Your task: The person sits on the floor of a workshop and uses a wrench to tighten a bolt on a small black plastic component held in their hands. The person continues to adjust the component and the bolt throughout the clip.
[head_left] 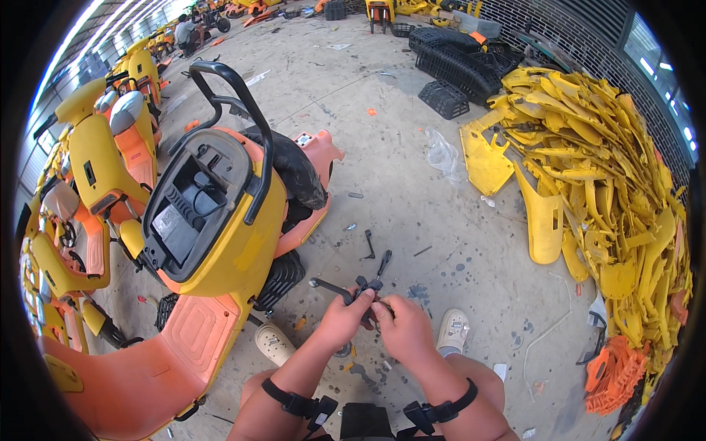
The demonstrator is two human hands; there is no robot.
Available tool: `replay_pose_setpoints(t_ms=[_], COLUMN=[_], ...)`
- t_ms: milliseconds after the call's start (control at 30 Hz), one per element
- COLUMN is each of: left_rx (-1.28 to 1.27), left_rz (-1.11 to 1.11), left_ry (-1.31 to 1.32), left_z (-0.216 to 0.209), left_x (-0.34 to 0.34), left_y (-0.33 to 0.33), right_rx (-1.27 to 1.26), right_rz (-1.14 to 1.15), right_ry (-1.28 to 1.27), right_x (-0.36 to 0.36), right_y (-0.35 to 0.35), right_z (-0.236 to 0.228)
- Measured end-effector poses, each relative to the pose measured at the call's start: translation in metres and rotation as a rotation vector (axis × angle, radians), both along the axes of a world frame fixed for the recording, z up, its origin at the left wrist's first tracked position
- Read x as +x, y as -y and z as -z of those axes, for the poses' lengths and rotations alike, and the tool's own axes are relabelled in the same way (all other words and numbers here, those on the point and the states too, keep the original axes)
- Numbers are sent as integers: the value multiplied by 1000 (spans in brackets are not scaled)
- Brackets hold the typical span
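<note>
Both hands meet low in the middle of the view, in front of my shoes. My left hand (347, 322) is closed around a dark, bent, wrench-like tool (332, 287) with a metallic end pointing left. Pressed close beside it, my right hand (403, 323) has its fingers closed at a small dark part (368, 284); what exactly they grip is hidden. A black-handled tool (384, 262) shows just beyond the fingertips. To the left stands a yellow and orange scooter (246, 253), its seat off and a dark storage tray (193, 202) exposed under a black grab rail (266, 140).
An L-shaped tool (368, 244) and small debris lie on the concrete floor. Yellow body panels (588, 162) are heaped at the right, with black baskets (456, 66) behind. Orange pieces (616, 375) sit at the lower right. More scooters (103, 162) line the left; a person (187, 33) crouches far off.
</note>
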State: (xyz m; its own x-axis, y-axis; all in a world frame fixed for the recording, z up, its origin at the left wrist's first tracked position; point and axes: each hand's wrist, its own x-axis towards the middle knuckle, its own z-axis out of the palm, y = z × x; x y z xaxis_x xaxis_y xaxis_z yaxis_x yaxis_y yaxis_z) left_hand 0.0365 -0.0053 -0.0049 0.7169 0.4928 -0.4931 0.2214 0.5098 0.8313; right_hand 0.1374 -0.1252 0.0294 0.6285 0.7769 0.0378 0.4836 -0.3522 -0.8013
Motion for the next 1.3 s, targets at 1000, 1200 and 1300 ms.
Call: replay_pose_setpoints(t_ms=[1000,1200,1300], left_rx=[12,3,23], left_rz=[6,-5,-64], left_ry=[6,-3,2], left_z=[-1,4,-3], left_x=[-4,0,4], left_y=[-7,-11,-8], right_rx=[52,52,16], right_rz=[-64,-47,-11], right_ry=[229,209,14], right_x=[-1,3,5], right_y=[-8,-13,-15], right_z=[10,7,5])
